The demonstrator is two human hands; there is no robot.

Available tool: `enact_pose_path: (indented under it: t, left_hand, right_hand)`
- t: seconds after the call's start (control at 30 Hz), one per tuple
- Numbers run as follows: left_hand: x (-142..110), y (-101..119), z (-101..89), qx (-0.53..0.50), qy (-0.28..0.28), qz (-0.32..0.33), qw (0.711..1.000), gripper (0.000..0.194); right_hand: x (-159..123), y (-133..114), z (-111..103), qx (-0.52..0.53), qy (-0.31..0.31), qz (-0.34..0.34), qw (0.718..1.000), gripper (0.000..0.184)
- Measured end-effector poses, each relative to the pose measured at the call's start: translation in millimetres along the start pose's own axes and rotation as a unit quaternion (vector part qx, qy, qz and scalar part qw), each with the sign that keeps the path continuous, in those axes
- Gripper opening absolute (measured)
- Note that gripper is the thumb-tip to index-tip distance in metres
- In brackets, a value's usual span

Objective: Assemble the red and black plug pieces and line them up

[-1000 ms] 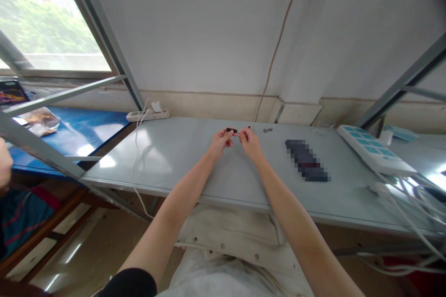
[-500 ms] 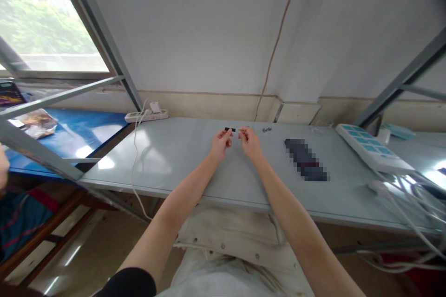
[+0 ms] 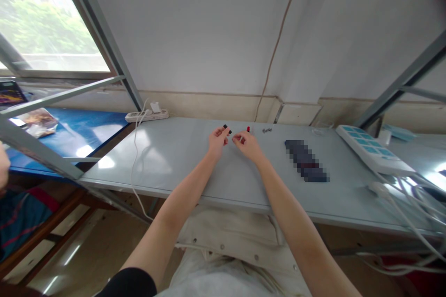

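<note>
My left hand [image 3: 218, 141] pinches a small black bar-shaped piece [image 3: 227, 129], tilted down to the right, a little above the table. Just to its right, my right hand [image 3: 247, 145] has thumb and fingers pressed together close to the piece's lower end. Whatever these fingertips hold, if anything, is too small to tell. Behind the right hand a small red object [image 3: 248, 128] shows, partly hidden by the knuckles. Several tiny grey metallic parts [image 3: 266, 130] lie in a cluster beyond that hand.
On the grey table [image 3: 181, 162], a blurred-out dark object [image 3: 306, 160] lies to the right. A large white power strip [image 3: 376, 151] with cables stands farther right. Another power strip [image 3: 148, 115] sits at the back left, its white cable crossing the table. A person's hand [image 3: 3, 167] shows at the left edge.
The black piece has gone from nearly level to tilted. My right hand has turned, its fingertips dropping lower and nearer the left hand. The red object shows more than before.
</note>
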State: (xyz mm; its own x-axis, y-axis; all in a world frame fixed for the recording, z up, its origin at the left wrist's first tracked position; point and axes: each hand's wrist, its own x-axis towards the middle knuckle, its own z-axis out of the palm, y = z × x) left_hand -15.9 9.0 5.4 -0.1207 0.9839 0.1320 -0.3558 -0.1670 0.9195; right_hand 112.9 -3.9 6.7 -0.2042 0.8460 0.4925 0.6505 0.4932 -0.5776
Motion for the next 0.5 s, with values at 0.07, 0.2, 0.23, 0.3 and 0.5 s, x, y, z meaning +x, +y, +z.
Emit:
enact_pose_path:
  t: [0.07,0.2,0.23,0.3,0.5]
  left_hand:
    - [2.9,1.7,-2.0,-0.002,0.036,0.008,0.999,0.026]
    - [4.9,-2.5,-1.8,0.055,0.048,0.025,0.997,0.023]
    - [4.4,-6.3,-0.2,0.086,0.026,0.028,0.996,0.022]
    - [3.3,-16.3,4.9,0.157,-0.043,0.034,0.986,0.019]
    - [9.1,-42.2,27.7,0.318,-0.147,0.082,0.933,0.010]
  right_hand:
    - [-1.3,1.7,-3.7,-0.032,-0.030,0.015,0.999,0.013]
    - [-4.3,15.6,-18.4,-0.043,-0.054,0.119,0.991,0.009]
    - [-4.9,20.8,-23.1,-0.036,-0.047,0.142,0.988,0.009]
    - [-6.2,31.8,-31.7,-0.046,-0.058,0.178,0.981,0.008]
    - [-10.5,54.2,-37.4,-0.155,-0.019,0.242,0.958,0.012]
